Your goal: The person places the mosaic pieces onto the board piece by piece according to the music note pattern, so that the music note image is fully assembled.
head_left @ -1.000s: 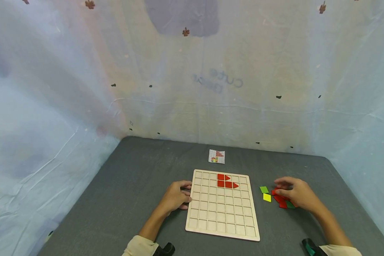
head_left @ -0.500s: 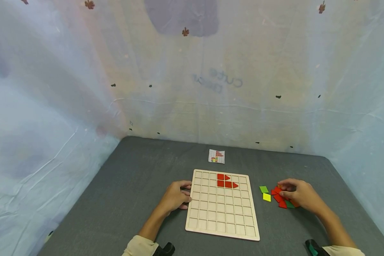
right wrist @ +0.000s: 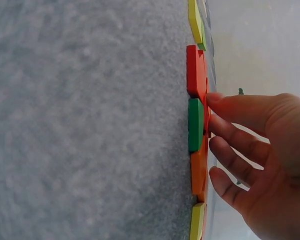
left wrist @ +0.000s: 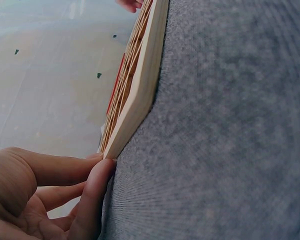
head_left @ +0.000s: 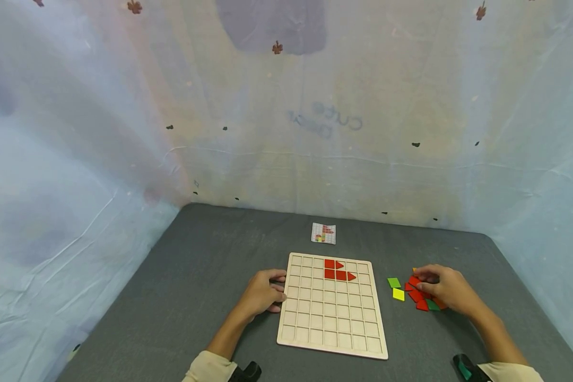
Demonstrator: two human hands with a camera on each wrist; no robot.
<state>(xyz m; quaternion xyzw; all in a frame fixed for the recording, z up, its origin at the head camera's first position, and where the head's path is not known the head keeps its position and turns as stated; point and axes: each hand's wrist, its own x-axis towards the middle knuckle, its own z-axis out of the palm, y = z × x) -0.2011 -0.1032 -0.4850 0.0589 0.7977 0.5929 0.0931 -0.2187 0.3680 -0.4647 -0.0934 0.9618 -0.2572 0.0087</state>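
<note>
A square wooden grid board (head_left: 329,310) lies on the table, with red square and pointed tiles (head_left: 330,269) set in its upper cells. At its left edge my left hand (head_left: 260,292) pinches the rim; the left wrist view shows thumb and forefinger meeting on the board's edge (left wrist: 135,100). To the right, my right hand (head_left: 446,289) is over a loose heap of red tiles (head_left: 415,295), its fingers loosely bent and fingertips right at the top. In the right wrist view a green piece (right wrist: 195,125) and an orange piece (right wrist: 198,170) lie beneath. The hand partly hides the heap.
Between board and heap lie a light green tile (head_left: 393,283) and a yellow tile (head_left: 398,294). Behind the board is a small printed card (head_left: 323,233) with a coloured grid picture. Pale sheeting (head_left: 296,175) hangs at the back and sides of the grey table (head_left: 219,244).
My right hand has shifted slightly over the heap, spreading the tiles; more red pieces and a bit of orange-yellow at its far side show. My left hand and the board have stayed put.
</note>
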